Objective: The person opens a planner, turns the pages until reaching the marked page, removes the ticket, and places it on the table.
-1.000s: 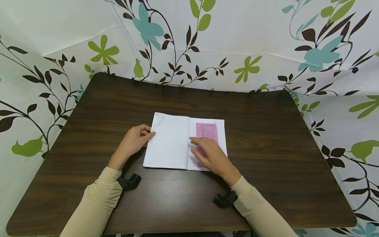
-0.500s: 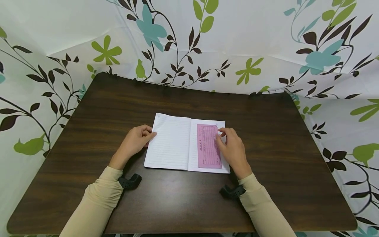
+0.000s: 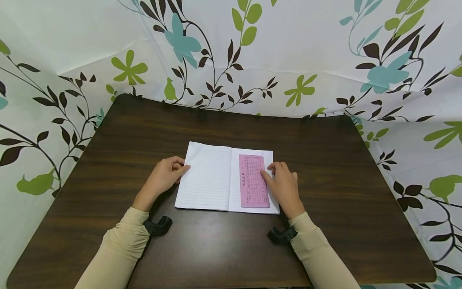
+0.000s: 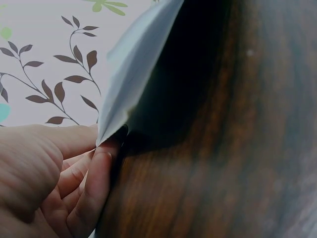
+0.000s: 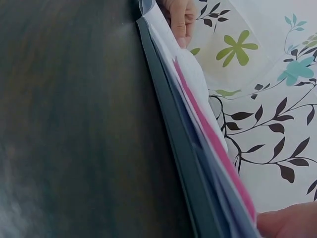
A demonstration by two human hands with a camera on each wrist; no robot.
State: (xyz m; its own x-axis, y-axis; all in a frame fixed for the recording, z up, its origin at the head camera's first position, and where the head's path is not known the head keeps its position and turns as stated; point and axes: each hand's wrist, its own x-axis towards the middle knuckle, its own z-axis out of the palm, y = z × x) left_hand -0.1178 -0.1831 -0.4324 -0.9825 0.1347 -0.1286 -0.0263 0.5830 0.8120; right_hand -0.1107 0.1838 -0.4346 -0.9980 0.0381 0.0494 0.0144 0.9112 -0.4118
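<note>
An open lined notebook (image 3: 207, 180) lies on the table, and a pink printed slip (image 3: 254, 186) lies on its right page. My left hand (image 3: 162, 176) pinches the notebook's left edge between thumb and fingers; the left wrist view shows the pages (image 4: 136, 64) bent up slightly at that grip. At the slip's right side is my right hand (image 3: 284, 186), its thumb touching the slip's edge and its fingers loosely bent near the page's outer edge. In the right wrist view, only part of that hand (image 5: 292, 220) shows, against the pink edge (image 5: 218, 144).
The brown wood-grain table (image 3: 325, 168) extends around the notebook on all sides. Behind it hangs a white curtain (image 3: 213, 24) with a leaf, flower and bird pattern. A dark strap-mounted device (image 3: 158, 226) sits on each wrist.
My right hand has moved right from above the middle of the notebook to the slip's right edge, uncovering the slip. The left hand keeps its grip on the notebook's edge.
</note>
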